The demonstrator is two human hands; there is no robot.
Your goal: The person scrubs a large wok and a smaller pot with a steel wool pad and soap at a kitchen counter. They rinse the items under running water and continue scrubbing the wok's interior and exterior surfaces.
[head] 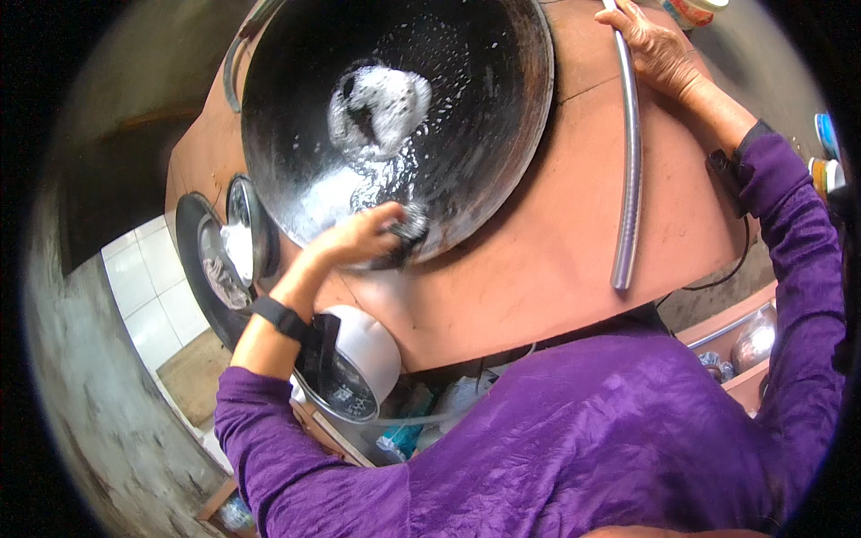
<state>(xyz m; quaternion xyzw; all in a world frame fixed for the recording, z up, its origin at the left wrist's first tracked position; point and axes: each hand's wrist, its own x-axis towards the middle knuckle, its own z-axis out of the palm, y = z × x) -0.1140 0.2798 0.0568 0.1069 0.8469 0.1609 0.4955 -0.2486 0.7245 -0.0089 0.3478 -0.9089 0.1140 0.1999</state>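
Note:
A large black wok (471, 168) lies on the reddish-orange tiled counter (538, 296), with white foam (383, 111) and wet, shiny patches inside. At its near rim, my left hand (366, 232) grips a dark, wiry scrubber (412, 225); both are slightly blurred. My right hand (649, 50) is on the counter's far right, its thumb and fingers closed around the upper part of a long silvery tube (629, 161). The tube's lower end rests near the counter's front edge. Its top end runs out of view.
Left of the wok are a dark pan (192, 222) with a greyish cloth (225, 282) and a smaller metal vessel (241, 202). A light metal pot (373, 350) is tipped beside the counter's near left edge. Containers (696, 10) stand at the upper right.

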